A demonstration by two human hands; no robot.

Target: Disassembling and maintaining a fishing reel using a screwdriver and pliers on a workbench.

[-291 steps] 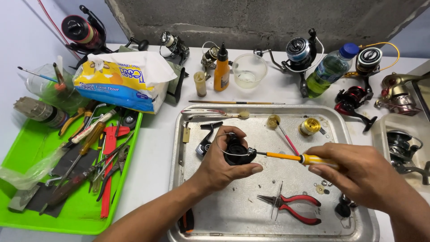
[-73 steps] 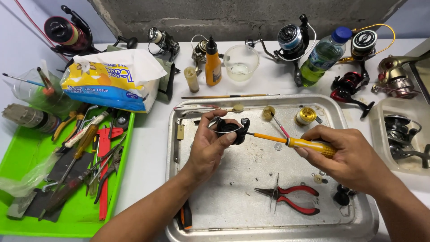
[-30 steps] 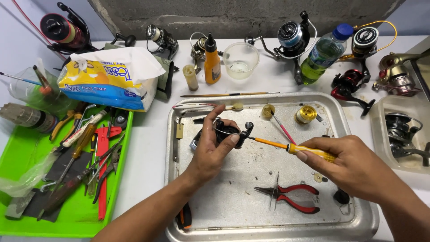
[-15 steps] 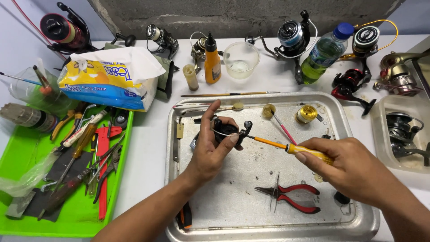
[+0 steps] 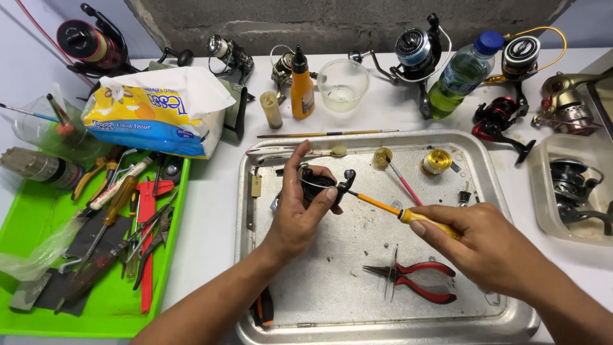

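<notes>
My left hand (image 5: pixel 299 211) grips a black fishing reel part (image 5: pixel 322 185) above the metal tray (image 5: pixel 498 313), thumb and fingers wrapped around it. My right hand (image 5: pixel 476 239) holds a yellow-handled screwdriver (image 5: pixel 408 216) whose orange shaft slants up-left, with the tip against the reel part. Red-handled pliers (image 5: pixel 415 281) lie on the tray just below my right hand. A gold spool (image 5: pixel 437 162) and small loose parts sit at the tray's far side.
A green tray (image 5: pixel 38 217) full of hand tools is at the left, with a tissue pack (image 5: pixel 156 115) behind it. Several fishing reels (image 5: pixel 415 51), an orange bottle (image 5: pixel 302 86), a clear cup (image 5: pixel 343 83) and a water bottle (image 5: pixel 461 76) line the back. A plastic tub (image 5: pixel 543 198) holds a reel at right.
Both hands stay on the reel part and screwdriver. The hands have shifted slightly on the tray and the screwdriver's angle has changed a little.
</notes>
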